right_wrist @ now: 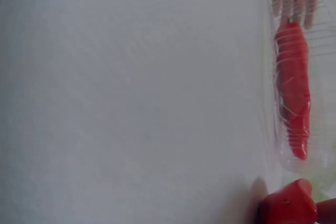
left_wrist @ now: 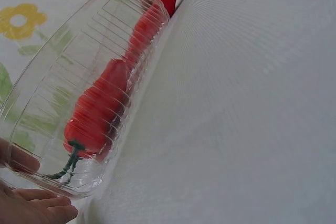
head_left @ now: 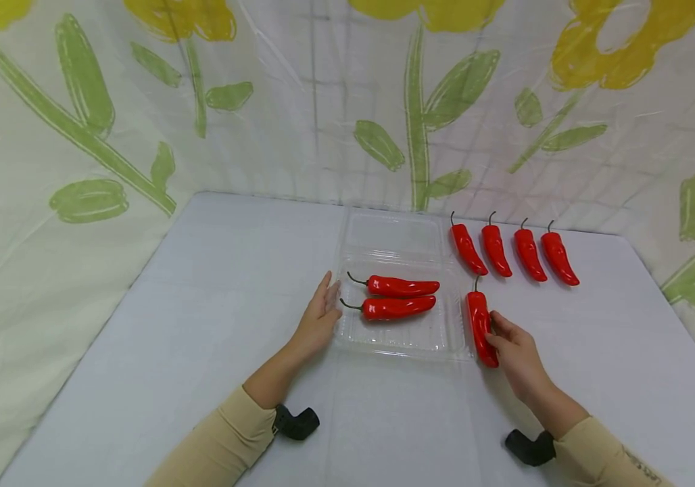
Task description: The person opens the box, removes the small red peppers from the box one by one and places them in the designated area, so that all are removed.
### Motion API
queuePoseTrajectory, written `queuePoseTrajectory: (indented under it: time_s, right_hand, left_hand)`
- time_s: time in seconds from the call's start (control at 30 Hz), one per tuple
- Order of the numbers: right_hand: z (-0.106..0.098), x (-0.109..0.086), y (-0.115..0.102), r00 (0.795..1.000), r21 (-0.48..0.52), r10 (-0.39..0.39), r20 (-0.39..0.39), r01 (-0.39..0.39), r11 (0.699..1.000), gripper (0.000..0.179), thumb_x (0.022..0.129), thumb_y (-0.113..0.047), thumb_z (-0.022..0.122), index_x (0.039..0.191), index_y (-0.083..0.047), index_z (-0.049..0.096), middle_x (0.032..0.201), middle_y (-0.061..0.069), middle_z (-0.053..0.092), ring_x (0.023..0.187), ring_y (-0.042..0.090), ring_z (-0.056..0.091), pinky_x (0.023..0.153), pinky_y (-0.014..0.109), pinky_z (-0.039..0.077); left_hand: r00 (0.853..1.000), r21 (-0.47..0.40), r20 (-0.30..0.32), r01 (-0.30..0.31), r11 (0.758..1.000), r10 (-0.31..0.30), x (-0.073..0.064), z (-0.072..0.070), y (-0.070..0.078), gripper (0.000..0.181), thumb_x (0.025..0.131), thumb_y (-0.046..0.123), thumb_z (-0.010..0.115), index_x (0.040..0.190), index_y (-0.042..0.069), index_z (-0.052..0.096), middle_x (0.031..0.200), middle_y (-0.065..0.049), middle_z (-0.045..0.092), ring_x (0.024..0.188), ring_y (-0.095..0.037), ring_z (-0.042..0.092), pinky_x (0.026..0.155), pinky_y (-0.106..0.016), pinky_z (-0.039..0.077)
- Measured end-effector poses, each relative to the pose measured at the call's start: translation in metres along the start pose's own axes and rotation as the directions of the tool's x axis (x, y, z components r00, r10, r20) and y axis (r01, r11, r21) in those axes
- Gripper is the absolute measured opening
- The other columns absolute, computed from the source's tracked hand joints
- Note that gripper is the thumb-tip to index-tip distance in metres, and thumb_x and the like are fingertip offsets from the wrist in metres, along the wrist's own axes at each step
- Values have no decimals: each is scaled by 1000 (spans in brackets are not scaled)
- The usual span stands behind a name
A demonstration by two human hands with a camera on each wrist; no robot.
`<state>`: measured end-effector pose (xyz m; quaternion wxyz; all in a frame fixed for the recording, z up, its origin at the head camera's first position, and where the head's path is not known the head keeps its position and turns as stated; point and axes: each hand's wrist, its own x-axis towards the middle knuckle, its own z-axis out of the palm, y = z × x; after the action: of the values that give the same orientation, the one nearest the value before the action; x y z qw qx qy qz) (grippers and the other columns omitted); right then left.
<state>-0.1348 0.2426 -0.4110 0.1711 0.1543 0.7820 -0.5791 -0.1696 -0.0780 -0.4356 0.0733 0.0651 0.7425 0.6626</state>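
Note:
A clear plastic clamshell container (head_left: pixel 405 346) stands on the table with its lid (head_left: pixel 395 233) folded back. Two red chili peppers lie in it, an upper pepper (head_left: pixel 405 287) and a lower pepper (head_left: pixel 399 308), stems to the left. My left hand (head_left: pixel 314 321) touches the container's left edge with fairly straight fingers, seen through the plastic in the right wrist view. Just beyond the right edge, my right hand (head_left: pixel 518 355) pinches another red chili pepper (head_left: pixel 479 325) between thumb and fingers, its stem pointing away from me. That pepper's end (right_wrist: pixel 289 203) shows low in the right wrist view.
Several red chili peppers (head_left: pixel 529 254) lie in a row at the back right of the table, stems toward the wall. A white cover (head_left: pixel 213 284) lies over the table. Behind it hangs a sheet (head_left: pixel 286 135) with yellow flowers and green leaves.

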Motion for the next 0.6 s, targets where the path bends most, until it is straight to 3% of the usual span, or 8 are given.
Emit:
queuePoseTrajectory:
  time_s: [0.3,0.6]
  right_hand:
    - [-10,-2,-8,998,-20,-49,-46,48,999,63,99,-20,38,150,-12,3,158,9,4,145,30,7,108,39,28]
    - [-13,-3,-25,987,-52,-149,-53,147,988,64,94,-35,50,148,-12,25,153,11,27,140,31,28,96,27,40]
  left_hand:
    - [1000,4,7,5,1000,-6,0,1,0,69,88,-7,34,149,3,4,152,-21,22,142,-31,20,115,-45,17]
    - [1000,22,-8,8,1000,-8,0,0,0,69,88,-6,34,150,4,5,152,-21,23,142,-31,22,115,-46,17]
